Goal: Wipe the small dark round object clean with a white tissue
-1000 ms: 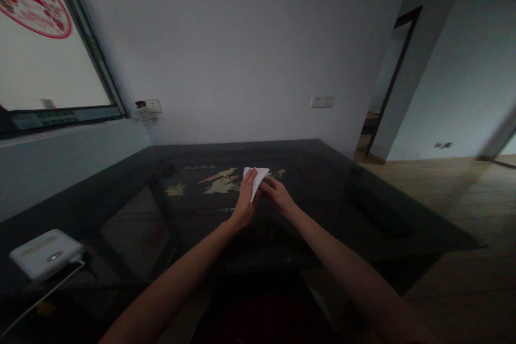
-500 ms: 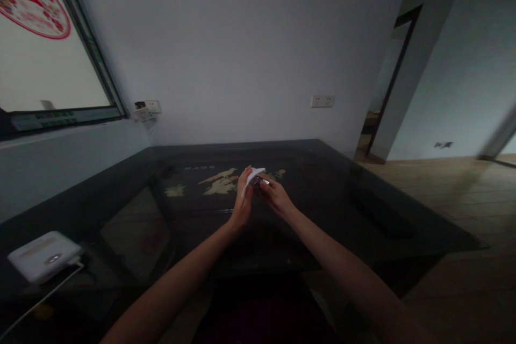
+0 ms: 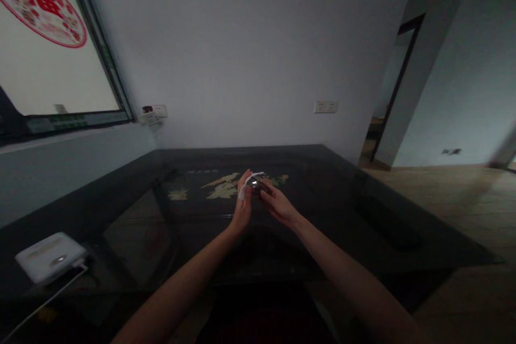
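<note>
A small, rounded, shiny metal object (image 3: 255, 185) is held between both hands above the middle of the dark, glossy desk (image 3: 322, 172), well in from its left and right edges; whether it touches the top cannot be told. A thin white cloth or tissue (image 3: 243, 191) lies between it and the left palm, probably so that the soft layer rests against the metal. The left hand (image 3: 241, 210) makes a loosely curved grip, partly open, its fingers behind the cloth and its thumb near the object. The right hand (image 3: 280, 207) has a narrower grip, fingers and thumb bent onto the object's right side, seemingly to steady it against the left. Beneath and beyond them is a pale bird-and-flower design (image 3: 223, 188) on the desk. Towards the near left corner sits a white plastic box-shaped device (image 3: 50, 258), with a white cable (image 3: 44, 301) running over the near edge.
</note>
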The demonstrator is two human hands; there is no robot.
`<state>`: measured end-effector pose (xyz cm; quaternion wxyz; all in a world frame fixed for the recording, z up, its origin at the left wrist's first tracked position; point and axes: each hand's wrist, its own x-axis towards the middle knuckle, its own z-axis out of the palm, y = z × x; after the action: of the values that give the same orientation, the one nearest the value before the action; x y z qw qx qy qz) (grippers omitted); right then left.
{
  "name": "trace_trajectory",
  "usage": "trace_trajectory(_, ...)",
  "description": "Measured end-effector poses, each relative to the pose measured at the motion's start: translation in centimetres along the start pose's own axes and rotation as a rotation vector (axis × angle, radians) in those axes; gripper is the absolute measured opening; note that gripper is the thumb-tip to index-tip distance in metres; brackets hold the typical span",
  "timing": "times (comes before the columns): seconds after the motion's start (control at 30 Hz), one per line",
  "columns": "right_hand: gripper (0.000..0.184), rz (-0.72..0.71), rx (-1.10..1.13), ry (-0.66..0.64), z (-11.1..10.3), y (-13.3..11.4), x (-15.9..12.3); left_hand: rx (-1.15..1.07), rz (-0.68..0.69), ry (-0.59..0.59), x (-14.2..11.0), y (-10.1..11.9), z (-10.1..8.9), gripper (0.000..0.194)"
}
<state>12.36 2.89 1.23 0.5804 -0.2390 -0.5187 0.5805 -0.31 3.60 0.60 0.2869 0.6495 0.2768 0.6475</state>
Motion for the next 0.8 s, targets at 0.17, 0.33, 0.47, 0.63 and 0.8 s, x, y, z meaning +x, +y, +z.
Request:
trace_trajectory(0.17, 0.058, 0.003, 0.013, 0.079, -0.8, 0.6, 0.3, 0.057, 0.077, -0.096, 0.3, -0.1, -0.6, 0.049)
trace_trajectory(0.33, 0.059, -0.018, 0.016, 0.099, -1.0, 0.4, 0.3, 0.245, 0.245, -0.169, 0.0, 0.8, -0.8, 0.048)
trace_trajectory(0.47, 0.058, -0.087, -0.056, 0.108, -0.9, 0.1, 0.3, 0.285, 0.27, -0.155, 0.0, 1.5, -0.9, 0.047)
trace_trajectory(0.63, 0.065, -0.051, -0.142, 0.145, -0.7, 0.4, 0.3, 0.059, 0.028, -0.054, 0.8, 0.8, -1.1, 0.051)
trace_trajectory(0.8, 0.057, -0.067, -0.053, 0.149, -0.7, 0.5, 0.3, 0.01, -0.007, -0.054, 0.1, 0.2, -0.3, 0.058)
